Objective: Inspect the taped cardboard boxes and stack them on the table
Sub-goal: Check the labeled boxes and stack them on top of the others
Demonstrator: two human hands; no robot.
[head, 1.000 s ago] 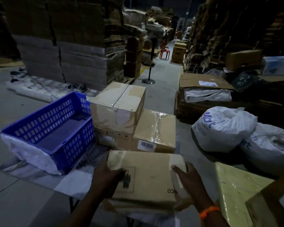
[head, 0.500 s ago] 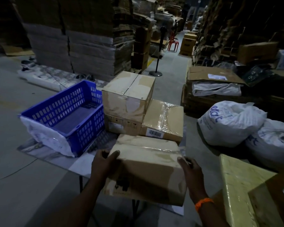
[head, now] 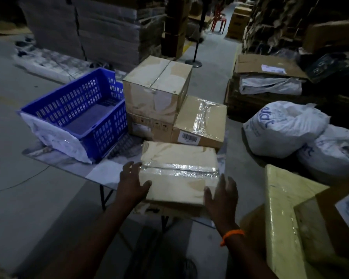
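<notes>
Left hand [head: 133, 183] is lying open, fingers spread against the left side of the flat, tape-sealed brown cardboard box [head: 179, 158], thumb resting on top; that box is sitting at the near edge of the pale worktop [head: 101, 172], seemingly overhanging it, just in front of the barcoded cardboard box [head: 199, 121]; right hand [head: 222, 195] is bracing the near right corner, likewise open; pushing evenly from both sides is looking wisest, sliding it fully onto support without skewing.
</notes>
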